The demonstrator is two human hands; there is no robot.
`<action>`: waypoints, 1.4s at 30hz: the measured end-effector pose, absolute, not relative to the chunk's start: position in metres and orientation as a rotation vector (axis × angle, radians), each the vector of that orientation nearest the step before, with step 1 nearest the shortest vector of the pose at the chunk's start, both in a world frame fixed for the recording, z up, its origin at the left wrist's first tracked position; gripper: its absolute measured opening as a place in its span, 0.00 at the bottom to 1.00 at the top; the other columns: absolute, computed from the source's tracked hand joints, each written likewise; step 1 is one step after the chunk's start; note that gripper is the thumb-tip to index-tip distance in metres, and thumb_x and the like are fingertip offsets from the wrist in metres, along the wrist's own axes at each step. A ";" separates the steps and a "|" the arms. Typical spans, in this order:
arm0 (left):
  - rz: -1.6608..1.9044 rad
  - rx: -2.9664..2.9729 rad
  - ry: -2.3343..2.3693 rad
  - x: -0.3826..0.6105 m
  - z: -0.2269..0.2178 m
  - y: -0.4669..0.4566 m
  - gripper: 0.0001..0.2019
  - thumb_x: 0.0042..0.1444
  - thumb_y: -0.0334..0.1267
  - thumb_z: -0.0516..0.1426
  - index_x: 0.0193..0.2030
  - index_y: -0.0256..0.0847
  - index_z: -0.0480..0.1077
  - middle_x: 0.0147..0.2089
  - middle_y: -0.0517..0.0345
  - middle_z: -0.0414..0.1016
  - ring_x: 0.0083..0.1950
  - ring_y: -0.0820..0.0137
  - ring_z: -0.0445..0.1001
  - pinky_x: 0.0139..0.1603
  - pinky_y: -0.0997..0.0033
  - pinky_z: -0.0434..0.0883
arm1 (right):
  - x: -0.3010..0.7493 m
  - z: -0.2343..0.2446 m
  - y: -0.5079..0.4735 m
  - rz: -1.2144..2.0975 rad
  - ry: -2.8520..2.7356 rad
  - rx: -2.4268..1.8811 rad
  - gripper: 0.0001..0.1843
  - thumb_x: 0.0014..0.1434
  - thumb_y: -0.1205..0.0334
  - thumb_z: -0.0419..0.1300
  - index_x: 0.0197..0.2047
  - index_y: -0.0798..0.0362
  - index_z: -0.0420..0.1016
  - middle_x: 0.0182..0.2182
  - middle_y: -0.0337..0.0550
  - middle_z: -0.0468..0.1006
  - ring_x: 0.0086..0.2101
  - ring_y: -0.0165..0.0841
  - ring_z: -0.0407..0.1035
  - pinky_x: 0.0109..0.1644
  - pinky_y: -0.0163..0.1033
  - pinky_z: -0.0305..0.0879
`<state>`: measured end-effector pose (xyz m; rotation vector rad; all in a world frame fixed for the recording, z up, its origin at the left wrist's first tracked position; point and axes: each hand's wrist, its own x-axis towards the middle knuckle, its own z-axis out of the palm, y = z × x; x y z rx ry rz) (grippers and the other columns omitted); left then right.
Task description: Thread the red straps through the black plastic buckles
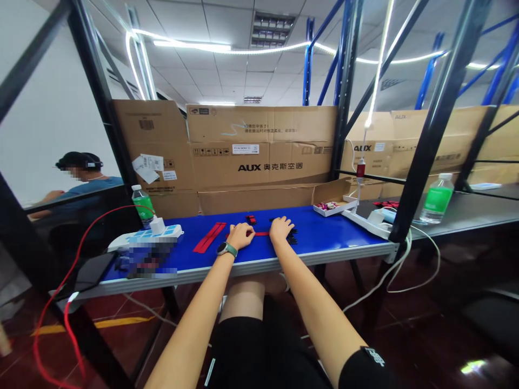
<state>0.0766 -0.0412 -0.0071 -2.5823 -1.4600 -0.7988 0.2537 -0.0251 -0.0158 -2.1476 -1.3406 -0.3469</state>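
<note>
Strip of thin red material [263, 234] lying on the blue tabletop [316, 243], stretched between the two hands, pretty much straight in front of the person. Left hand [240, 236] has its fingers curled in at one end, right hand [280, 229] comes down over the other; can't tell if either is really pinching it or just pressing, fingers hide the contact. Some small black pieces [292, 237] sit just beside the right hand, partly covered by it. A little red-and-black bundle [251, 220] is behind the hands, and longer red strips [210, 237] lie off to the left. Farther out there's an open shallow box [336, 209] with small items in it, a white power strip [141, 237] at the left, then cardboard [263, 156] printed AUX behind everything.
</note>
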 end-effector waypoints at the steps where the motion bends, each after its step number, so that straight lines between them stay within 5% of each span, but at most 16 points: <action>1: -0.783 -2.556 -1.479 0.077 -0.006 -0.042 0.10 0.61 0.44 0.55 0.37 0.46 0.78 0.46 0.53 0.78 0.51 0.59 0.72 0.55 0.55 0.59 | 0.254 -0.015 -0.026 -0.351 -1.364 -2.122 0.22 0.67 0.72 0.44 0.49 0.63 0.79 0.52 0.68 0.73 0.52 0.51 0.66 0.55 0.55 0.57; 11: -0.772 -2.219 -1.810 0.077 -0.005 -0.039 0.13 0.63 0.39 0.51 0.36 0.41 0.76 0.45 0.47 0.77 0.48 0.57 0.73 0.53 0.53 0.61 | 0.266 -0.005 -0.012 -0.120 -1.699 -1.518 0.16 0.69 0.72 0.47 0.49 0.57 0.75 0.44 0.51 0.78 0.44 0.34 0.72 0.49 0.35 0.63; 16: -0.768 -2.571 -1.429 0.078 -0.008 -0.041 0.12 0.63 0.41 0.54 0.47 0.50 0.77 0.53 0.53 0.75 0.55 0.59 0.70 0.56 0.55 0.60 | 0.265 -0.008 -0.025 -0.242 -1.385 -1.938 0.17 0.66 0.73 0.49 0.52 0.58 0.74 0.50 0.59 0.74 0.48 0.41 0.70 0.53 0.44 0.61; 21: -0.713 -2.628 -1.407 0.080 -0.008 -0.042 0.09 0.63 0.41 0.54 0.43 0.46 0.76 0.51 0.53 0.75 0.54 0.59 0.70 0.56 0.53 0.59 | 0.257 -0.009 -0.034 -0.292 -1.363 -2.131 0.19 0.63 0.67 0.54 0.55 0.61 0.74 0.59 0.68 0.66 0.58 0.53 0.61 0.59 0.57 0.54; 25: -0.708 -2.616 -1.407 0.080 -0.007 -0.042 0.08 0.63 0.41 0.54 0.41 0.44 0.74 0.48 0.52 0.75 0.52 0.59 0.70 0.56 0.54 0.60 | 0.255 -0.012 -0.030 -0.321 -1.650 -2.008 0.25 0.65 0.68 0.47 0.63 0.58 0.68 0.65 0.63 0.63 0.65 0.50 0.52 0.65 0.60 0.45; 28: -0.701 -2.619 -1.412 0.080 -0.006 -0.042 0.08 0.63 0.41 0.55 0.42 0.45 0.73 0.48 0.53 0.75 0.53 0.60 0.70 0.56 0.55 0.60 | 0.255 -0.014 -0.027 -0.281 -1.840 -1.969 0.24 0.66 0.71 0.45 0.60 0.56 0.72 0.60 0.60 0.70 0.64 0.47 0.55 0.67 0.62 0.39; 35: -0.714 -2.608 -1.435 0.080 -0.008 -0.040 0.07 0.63 0.41 0.55 0.42 0.44 0.74 0.48 0.53 0.76 0.53 0.59 0.70 0.55 0.55 0.61 | 0.254 -0.005 -0.031 -0.330 -1.867 -1.993 0.18 0.67 0.72 0.48 0.53 0.57 0.75 0.54 0.61 0.73 0.52 0.44 0.68 0.57 0.50 0.57; 42: -0.715 -2.603 -1.443 0.080 -0.009 -0.040 0.07 0.63 0.41 0.55 0.42 0.45 0.74 0.48 0.53 0.76 0.53 0.59 0.70 0.55 0.56 0.61 | 0.253 -0.001 -0.041 -0.311 -1.728 -2.041 0.16 0.67 0.70 0.51 0.50 0.56 0.77 0.52 0.61 0.74 0.55 0.48 0.66 0.60 0.56 0.53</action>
